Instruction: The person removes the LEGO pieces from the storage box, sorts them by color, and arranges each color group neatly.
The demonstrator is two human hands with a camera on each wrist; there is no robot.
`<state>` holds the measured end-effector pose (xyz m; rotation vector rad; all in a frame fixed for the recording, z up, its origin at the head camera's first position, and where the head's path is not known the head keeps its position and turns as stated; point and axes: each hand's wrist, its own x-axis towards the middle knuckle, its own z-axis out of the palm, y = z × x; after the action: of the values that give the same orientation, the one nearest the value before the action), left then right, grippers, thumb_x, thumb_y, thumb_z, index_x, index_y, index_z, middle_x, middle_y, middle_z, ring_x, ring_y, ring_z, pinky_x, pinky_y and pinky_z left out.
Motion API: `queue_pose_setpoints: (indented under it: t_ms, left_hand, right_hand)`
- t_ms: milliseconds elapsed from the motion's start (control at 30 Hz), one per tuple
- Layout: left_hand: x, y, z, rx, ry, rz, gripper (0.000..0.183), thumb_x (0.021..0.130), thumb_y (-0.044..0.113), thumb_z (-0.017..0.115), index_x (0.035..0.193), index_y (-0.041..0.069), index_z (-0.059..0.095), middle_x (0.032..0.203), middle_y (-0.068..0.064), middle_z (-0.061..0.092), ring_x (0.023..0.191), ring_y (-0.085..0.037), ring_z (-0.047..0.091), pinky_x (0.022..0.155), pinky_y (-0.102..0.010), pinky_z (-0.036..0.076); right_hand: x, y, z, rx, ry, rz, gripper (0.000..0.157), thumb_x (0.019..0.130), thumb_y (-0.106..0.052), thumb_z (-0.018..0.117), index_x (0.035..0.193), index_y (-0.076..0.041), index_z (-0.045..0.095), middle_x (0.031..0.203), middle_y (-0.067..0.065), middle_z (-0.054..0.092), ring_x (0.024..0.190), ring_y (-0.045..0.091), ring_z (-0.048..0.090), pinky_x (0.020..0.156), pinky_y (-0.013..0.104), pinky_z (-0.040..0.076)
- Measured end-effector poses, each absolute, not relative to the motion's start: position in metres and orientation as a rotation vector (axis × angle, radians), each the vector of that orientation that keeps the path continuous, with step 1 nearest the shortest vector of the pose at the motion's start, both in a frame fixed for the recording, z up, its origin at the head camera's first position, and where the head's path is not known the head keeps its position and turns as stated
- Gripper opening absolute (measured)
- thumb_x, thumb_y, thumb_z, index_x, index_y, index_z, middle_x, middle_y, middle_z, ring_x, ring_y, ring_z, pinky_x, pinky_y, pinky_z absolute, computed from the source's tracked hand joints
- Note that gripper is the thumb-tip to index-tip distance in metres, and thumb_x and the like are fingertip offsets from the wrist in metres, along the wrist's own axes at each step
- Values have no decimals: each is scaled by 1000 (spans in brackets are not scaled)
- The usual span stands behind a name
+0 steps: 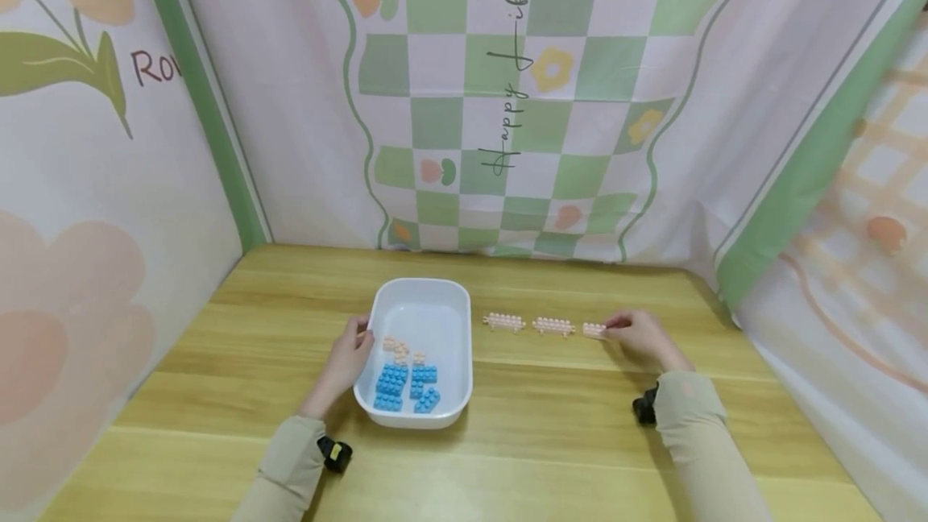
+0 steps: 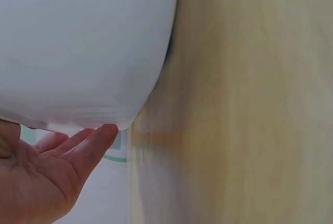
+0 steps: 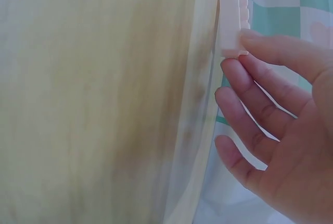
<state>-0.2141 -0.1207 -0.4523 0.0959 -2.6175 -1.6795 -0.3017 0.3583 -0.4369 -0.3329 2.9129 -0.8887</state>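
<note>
My left hand (image 1: 351,361) holds the left wall of a white plastic tub (image 1: 455,329). In the left wrist view its fingers (image 2: 88,148) lie along the outside of the tub, with the thumb at the rim. Blue building bricks (image 1: 391,381) and a few small peach pieces (image 1: 399,350) lie in the tub's near half. To the right, my right hand (image 1: 641,337) pinches the end of a pale pink building brick (image 3: 229,23), thumb on its studded side. Two longer pink studded pieces (image 1: 504,321) (image 1: 553,326) stand in line to its left on the table.
The wooden table (image 1: 551,449) carries the tub and the row of pink pieces. A checked curtain (image 1: 500,119) hangs along the back edge, and printed cloth panels (image 1: 80,264) close off both sides. Black cameras (image 1: 335,454) sit on both wrists.
</note>
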Motion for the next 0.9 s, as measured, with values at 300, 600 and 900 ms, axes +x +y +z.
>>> queue_pose_setpoints:
  t_ms: [300, 600, 900]
  left_hand:
    - [-214, -121, -453, 103, -2611, -1699, 41, 100, 16, 35, 138, 0, 33, 145, -24, 36, 130, -40, 41, 103, -49, 43]
    - [-212, -120, -451, 107, -2610, -1716, 42, 100, 16, 35, 139, 0, 33, 145, -24, 35, 131, -39, 40, 103, -48, 42]
    - [-213, -122, -449, 97, -2630, -1693, 43, 101, 17, 34, 140, -1, 32, 145, -25, 35, 131, -40, 40, 103, -50, 43]
  right_hand:
    - [-304, 359, -439, -365, 2885, -875, 32, 87, -23, 65, 105, 3, 65, 97, 17, 68, 92, 31, 62, 81, 45, 52]
    - [-298, 359, -435, -368, 2884, -890, 40, 88, -22, 64, 114, 9, 59, 103, 23, 65, 96, 36, 60, 84, 48, 51]
    - [-286, 356, -418, -381, 2902, -841, 39, 89, -21, 61, 114, 8, 60, 102, 22, 64, 94, 35, 60, 82, 48, 50]
